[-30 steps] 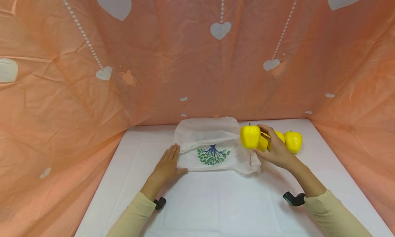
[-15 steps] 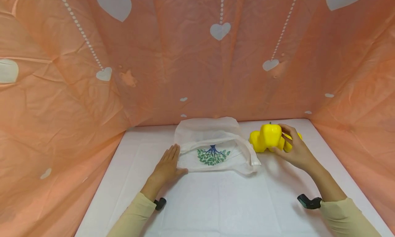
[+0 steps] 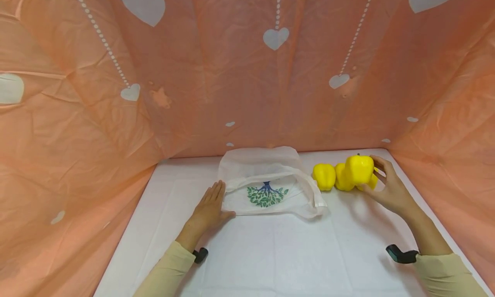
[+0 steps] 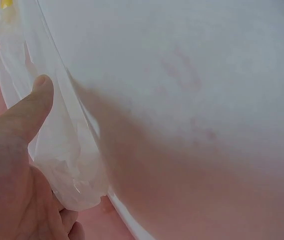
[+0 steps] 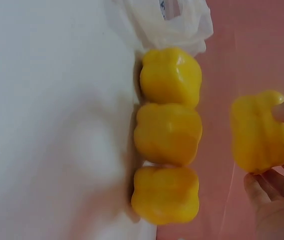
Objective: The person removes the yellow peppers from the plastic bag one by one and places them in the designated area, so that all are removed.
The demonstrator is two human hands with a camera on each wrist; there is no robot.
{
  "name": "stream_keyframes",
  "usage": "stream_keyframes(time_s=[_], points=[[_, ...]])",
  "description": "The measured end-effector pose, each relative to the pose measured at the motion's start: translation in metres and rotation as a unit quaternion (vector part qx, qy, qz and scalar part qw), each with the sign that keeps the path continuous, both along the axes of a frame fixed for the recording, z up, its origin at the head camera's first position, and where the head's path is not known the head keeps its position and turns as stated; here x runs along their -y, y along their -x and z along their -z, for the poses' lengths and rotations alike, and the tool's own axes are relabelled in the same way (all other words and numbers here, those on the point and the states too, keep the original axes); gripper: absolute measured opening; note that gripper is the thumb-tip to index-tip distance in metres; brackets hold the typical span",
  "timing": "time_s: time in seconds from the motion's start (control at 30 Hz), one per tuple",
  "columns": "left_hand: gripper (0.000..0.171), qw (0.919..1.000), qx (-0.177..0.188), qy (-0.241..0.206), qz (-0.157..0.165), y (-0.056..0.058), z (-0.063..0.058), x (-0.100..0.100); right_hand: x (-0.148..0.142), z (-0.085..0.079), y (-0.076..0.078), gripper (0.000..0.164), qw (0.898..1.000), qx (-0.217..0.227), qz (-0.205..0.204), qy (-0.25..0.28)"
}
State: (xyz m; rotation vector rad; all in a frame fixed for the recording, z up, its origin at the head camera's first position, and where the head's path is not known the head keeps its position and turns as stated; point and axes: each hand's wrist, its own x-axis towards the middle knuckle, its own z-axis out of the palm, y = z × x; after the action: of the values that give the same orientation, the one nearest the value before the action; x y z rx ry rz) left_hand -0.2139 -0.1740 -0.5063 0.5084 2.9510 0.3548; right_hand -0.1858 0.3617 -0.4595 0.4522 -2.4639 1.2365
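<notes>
Flat on the table lies a thin white bag with a blue and green tree print. My left hand rests on its left edge, fingers straight and thumb spread out; the left wrist view shows the thumb against the thin material. Raised above the table at the right, a yellow bell pepper is held between the thumb and fingers of my right hand. Three more yellow peppers stand in a row under it: one near the bag, a middle one and an outer one.
A white cloth covers the table. Orange sheeting with pale hearts rises behind and along both sides. A dark wrist device sits at the right wrist, another at the left.
My right hand has moved to the right with the pepper, away from the bag's right end and along the row of peppers. The left hand and the bag have stayed in place.
</notes>
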Motion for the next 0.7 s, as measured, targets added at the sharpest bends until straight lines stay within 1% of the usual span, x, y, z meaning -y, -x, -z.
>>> stream_keyframes(time_s=[0.17, 0.33, 0.6, 0.7], points=[[0.109, 0.9999, -0.009, -0.01, 0.004, 0.0, 0.0, 0.0, -0.014, 0.002, 0.002, 0.097, 1.0, 0.0, 0.011, 0.009], [0.11, 1.0, 0.0, -0.003, 0.0, 0.001, 0.0, 0.0, -0.028, 0.005, 0.003, 0.097, 1.0, 0.007, 0.023, 0.017], [0.109, 1.0, 0.005, -0.001, -0.001, 0.001, -0.001, 0.0, -0.045, 0.007, -0.003, 0.093, 0.997, 0.049, 0.051, 0.001], [0.109, 1.0, 0.004, -0.003, -0.001, 0.001, -0.002, 0.0, -0.052, 0.009, -0.003, 0.092, 0.997, 0.045, 0.056, -0.001]])
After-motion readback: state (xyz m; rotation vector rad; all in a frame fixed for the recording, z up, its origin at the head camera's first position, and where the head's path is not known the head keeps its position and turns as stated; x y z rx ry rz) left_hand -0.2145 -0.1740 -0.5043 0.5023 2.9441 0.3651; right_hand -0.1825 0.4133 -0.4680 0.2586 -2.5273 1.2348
